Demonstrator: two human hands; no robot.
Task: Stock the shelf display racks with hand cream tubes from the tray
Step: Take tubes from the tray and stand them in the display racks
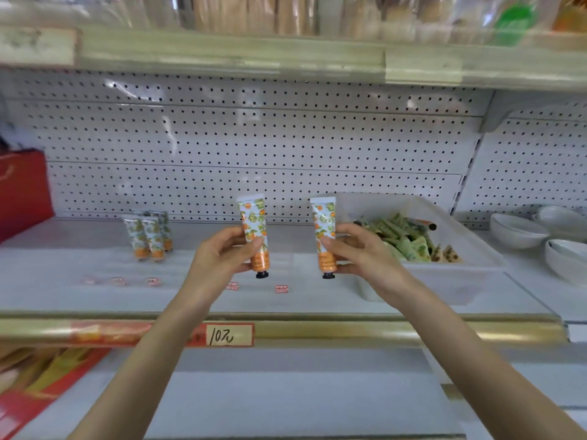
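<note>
The left hand point(219, 252) is gripping one hand cream tube point(252, 217) around its lower half, thumb in front and fingers behind. The right hand point(359, 249) is holding a second tube point(323, 217) the same way. Both tubes are standing upright in the air, black caps down and flat crimped ends up, above the middle of the shelf point(79, 265). A few matching tubes point(149, 236) are already standing cap-down in a small group to the left, well apart from the hands. More tubes point(403, 241) are lying loose in the white tray point(444, 281) on the right.

The tubes are probably light, with soft, squeezable walls and a glossy skin that could slide under a loose grip. Holding near the stiffer cap end, as both hands are doing, looks sensible. The small cap is making a narrow base, so each tube is likely to tip if it is set down carelessly or knocked by a neighbour.
</note>
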